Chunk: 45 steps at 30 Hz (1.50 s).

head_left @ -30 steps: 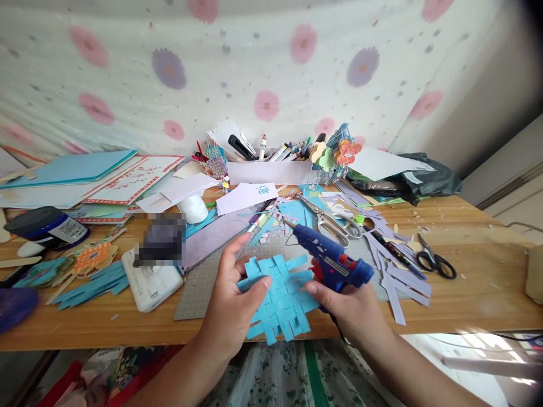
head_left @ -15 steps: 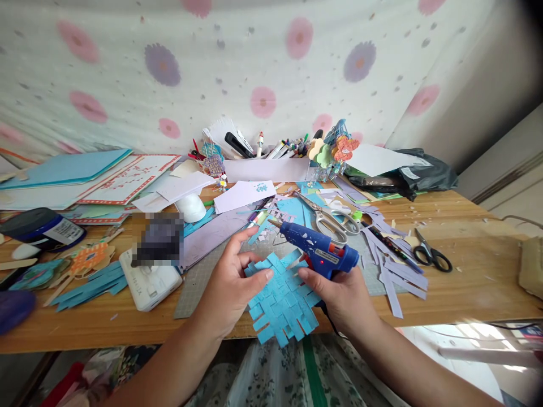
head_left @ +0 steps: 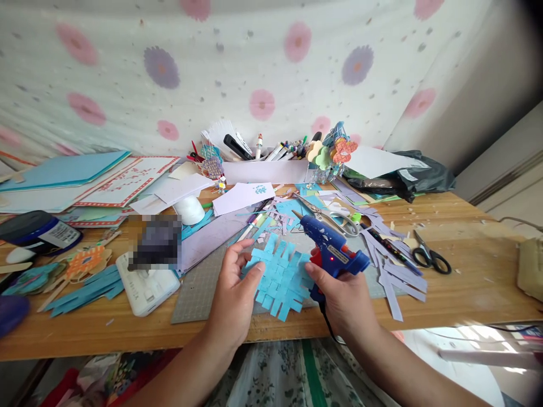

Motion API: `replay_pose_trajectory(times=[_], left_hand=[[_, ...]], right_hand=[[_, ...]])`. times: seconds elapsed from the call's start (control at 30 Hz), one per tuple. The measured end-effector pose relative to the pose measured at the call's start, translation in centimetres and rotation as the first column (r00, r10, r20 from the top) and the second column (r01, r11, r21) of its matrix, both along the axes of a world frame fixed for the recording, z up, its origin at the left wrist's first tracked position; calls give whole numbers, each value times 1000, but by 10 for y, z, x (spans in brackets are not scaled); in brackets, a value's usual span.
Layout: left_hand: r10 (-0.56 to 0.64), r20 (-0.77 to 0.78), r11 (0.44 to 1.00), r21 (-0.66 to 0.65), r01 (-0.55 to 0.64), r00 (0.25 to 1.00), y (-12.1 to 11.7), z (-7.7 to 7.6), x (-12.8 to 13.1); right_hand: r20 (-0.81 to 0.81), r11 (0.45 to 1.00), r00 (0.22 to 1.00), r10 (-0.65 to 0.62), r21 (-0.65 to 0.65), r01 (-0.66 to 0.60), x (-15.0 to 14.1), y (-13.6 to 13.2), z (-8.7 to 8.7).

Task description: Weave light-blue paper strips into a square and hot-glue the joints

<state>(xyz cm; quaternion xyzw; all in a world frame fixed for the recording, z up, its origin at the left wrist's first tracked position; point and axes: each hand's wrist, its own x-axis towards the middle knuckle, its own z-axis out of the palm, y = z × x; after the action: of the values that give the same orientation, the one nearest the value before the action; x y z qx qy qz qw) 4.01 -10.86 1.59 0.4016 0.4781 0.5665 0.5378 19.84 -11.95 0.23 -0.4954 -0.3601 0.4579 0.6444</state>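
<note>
Between my two hands is a woven square of blue paper strips (head_left: 282,280), its loose strip ends sticking out around the edges. My left hand (head_left: 237,282) pinches its left side, thumb on top and fingers behind. Wrapped in my right hand (head_left: 345,294) is a blue hot glue gun (head_left: 333,246) with a small red light lit and its nozzle aimed up and left. The thumb of that hand also rests at the right edge of the woven paper. From the glue gun a black cord hangs below the desk edge.
A grey cutting mat (head_left: 193,299) lies under the work. Large scissors (head_left: 324,215) sit behind the glue gun, and black-handled scissors (head_left: 430,254) are at the right. Purple paper strips (head_left: 392,288) are scattered nearby. A white device (head_left: 146,288) stands left, beside blue strips (head_left: 85,288).
The woven paper has been raised and turned, and now lies flatter to my view. The glue gun has shifted slightly right, with its nozzle tilted further up.
</note>
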Motion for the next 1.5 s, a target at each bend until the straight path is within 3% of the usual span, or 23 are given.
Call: replay_pose_trajectory(times=[0.13, 0.27, 0.4, 0.5, 0.6, 0.7, 0.8, 0.97, 1.13, 1.23, 1.33, 1.5], left_hand=[[-166, -83, 986, -40, 164, 983, 4, 10, -15], [-415, -165, 910, -103, 403, 895, 14, 25, -30], [-475, -297, 880, -131, 457, 829, 18, 25, -29], [-397, -438, 905, -42, 423, 806, 16, 19, -23], [-164, -615, 913, 201, 355, 771, 14, 15, -19], [123, -675, 799, 502, 331, 728, 11, 13, -20], [280, -656, 678, 652, 340, 701, 9, 11, -22], [331, -657, 669, 670, 322, 678, 10, 7, -27], [372, -638, 668, 689, 283, 674, 13, 6, -32], [410, -654, 655, 696, 294, 635, 16, 6, -37], [464, -659, 620, 719, 315, 593, 19, 7, -41], [517, -675, 526, 736, 427, 526, 19, 13, -46]], right_hand=[[87, 999, 996, -4, 35, 1, 5, 2, 3], [293, 992, 956, 33, 109, -68, 12, 2, 10], [461, 984, 886, 49, 131, -123, 17, 2, 10], [461, 972, 886, 38, 189, -140, 18, 3, 9], [385, 972, 922, 32, 205, -119, 19, 4, 11], [293, 979, 956, -14, 199, -47, 22, 5, 15], [213, 980, 976, -37, 200, -6, 24, 2, 15], [145, 973, 984, 105, 189, -131, 32, -11, 13], [239, 975, 951, 194, 62, -215, 41, -30, 24], [379, 958, 891, 248, 37, -283, 45, -37, 34], [501, 930, 809, 308, 23, -368, 48, -37, 42], [551, 876, 714, 432, -67, -478, 51, -31, 49]])
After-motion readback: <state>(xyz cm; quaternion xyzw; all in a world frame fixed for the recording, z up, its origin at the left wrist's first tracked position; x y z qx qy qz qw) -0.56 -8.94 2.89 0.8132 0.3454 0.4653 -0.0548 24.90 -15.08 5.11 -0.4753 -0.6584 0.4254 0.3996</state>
